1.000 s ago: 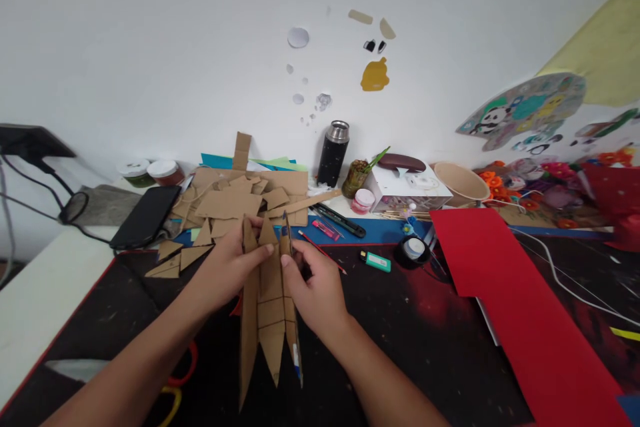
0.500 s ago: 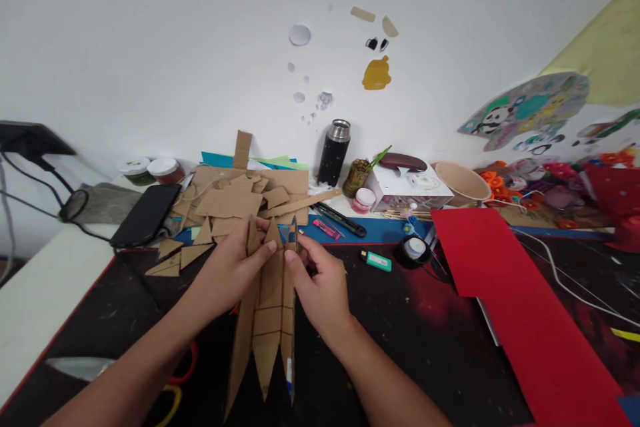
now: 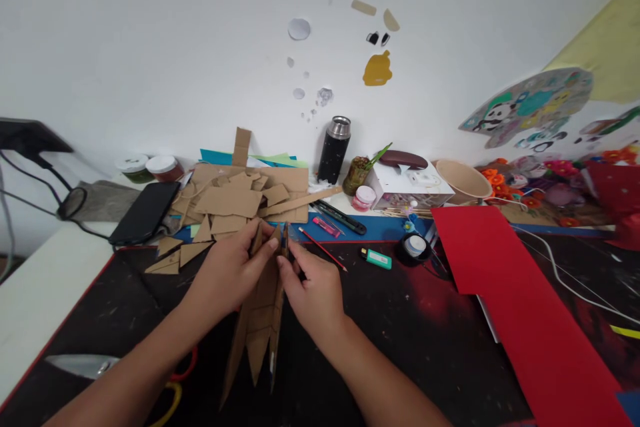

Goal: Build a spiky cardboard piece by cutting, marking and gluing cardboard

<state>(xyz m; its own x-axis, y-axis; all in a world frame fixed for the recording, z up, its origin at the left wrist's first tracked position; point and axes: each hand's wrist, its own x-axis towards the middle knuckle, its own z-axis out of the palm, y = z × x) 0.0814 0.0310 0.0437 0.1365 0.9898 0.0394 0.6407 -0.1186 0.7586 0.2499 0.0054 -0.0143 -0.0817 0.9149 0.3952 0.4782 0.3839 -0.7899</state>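
Note:
Both of my hands hold a folded brown cardboard piece [image 3: 260, 327] with long pointed strips, upright above the dark table mat [image 3: 400, 320]. My left hand [image 3: 227, 273] grips its left side near the top, fingers closed on a strip. My right hand [image 3: 313, 290] pinches the right strip at the top. The strips' points hang down toward me, close together. A red pencil [image 3: 323, 250] lies just beyond my right hand.
A heap of cardboard offcuts [image 3: 235, 203] lies behind my hands, a black phone [image 3: 145, 213] to its left. A black flask [image 3: 334, 150], white box [image 3: 407, 187], green lighter [image 3: 376, 258] and tape roll [image 3: 414, 248] stand farther back. Red paper [image 3: 510, 300] covers the right.
My hands have pressed the cardboard strips closer together, and the piece has tilted and dropped slightly lower to the left.

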